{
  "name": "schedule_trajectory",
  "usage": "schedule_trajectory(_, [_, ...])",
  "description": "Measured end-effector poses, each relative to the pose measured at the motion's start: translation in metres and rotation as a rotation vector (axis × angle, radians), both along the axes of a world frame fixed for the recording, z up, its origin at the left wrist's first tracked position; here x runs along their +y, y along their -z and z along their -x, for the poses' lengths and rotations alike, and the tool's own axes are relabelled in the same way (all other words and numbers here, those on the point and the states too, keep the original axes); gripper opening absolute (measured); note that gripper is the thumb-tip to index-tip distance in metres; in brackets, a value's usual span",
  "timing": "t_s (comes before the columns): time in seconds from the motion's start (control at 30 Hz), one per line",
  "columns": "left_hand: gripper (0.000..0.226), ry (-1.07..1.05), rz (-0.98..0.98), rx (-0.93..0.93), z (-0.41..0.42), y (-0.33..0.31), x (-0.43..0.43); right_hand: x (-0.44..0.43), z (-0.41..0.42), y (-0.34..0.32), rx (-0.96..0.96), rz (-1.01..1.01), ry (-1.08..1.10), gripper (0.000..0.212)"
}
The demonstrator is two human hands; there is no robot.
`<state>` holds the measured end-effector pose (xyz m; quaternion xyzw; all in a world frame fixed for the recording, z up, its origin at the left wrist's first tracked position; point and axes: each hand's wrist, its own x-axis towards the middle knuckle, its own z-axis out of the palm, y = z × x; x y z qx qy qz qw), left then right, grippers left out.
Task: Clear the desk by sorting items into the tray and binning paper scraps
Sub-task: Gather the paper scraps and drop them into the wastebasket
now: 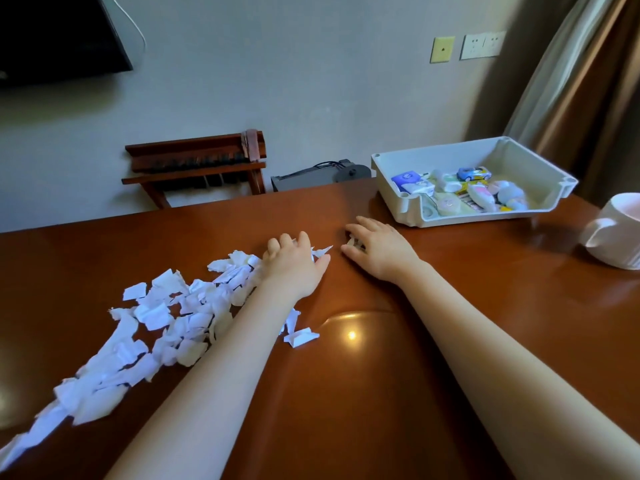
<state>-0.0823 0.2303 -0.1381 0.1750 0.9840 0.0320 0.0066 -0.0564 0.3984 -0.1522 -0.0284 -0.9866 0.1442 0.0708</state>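
Dozens of scraps (166, 317) lie in a long white drift across the left of the desk (450, 306), running from the near left corner up to the left hand (294, 268). Its fingers curl in over the topmost pieces, thumb out to the right with a sliver poking past it. The right hand (379, 251) lies just beside it, fingers arched and a little apart over one stray bit (354, 242) — whether it pinches that bit or only covers it I cannot tell. The step looks like herding strays into the pile, and it likely goes best as a low rake: palms near the wood, both hands drawing toward each other so the light paper bunches rather than flutters. One folded piece (301, 337) sits apart by the left forearm and wants collecting too. The tray (391, 188), already holding small items, stands at the far right corner, well clear of the paper. The mug (616, 233) is near the right edge, so a wide right elbow is a risk. Bare wood between the forearms gives room to pull the heap inward — safer than pushing outward, since the desk's far edge is close beyond the hands and the drift's tail nears the left edge. No bin shows.
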Motion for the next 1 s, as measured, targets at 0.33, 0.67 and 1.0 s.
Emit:
schedule_trajectory(0.33, [0.030, 0.195, -0.150, 0.148, -0.037, 0.004, 0.022, -0.004, -0.050, 0.007, 0.228, -0.045, -0.011, 0.020])
schedule_trajectory(0.67, [0.017, 0.260, -0.429, 0.098, -0.071, -0.008, 0.004, -0.009, -0.110, 0.002, 0.230, -0.087, 0.103, 0.025])
schedule_trajectory(1.0, [0.034, 0.094, -1.113, 0.103, -0.086, -0.048, -0.036, -0.034, -0.128, -0.008, 0.397, 0.225, 0.100, 0.013])
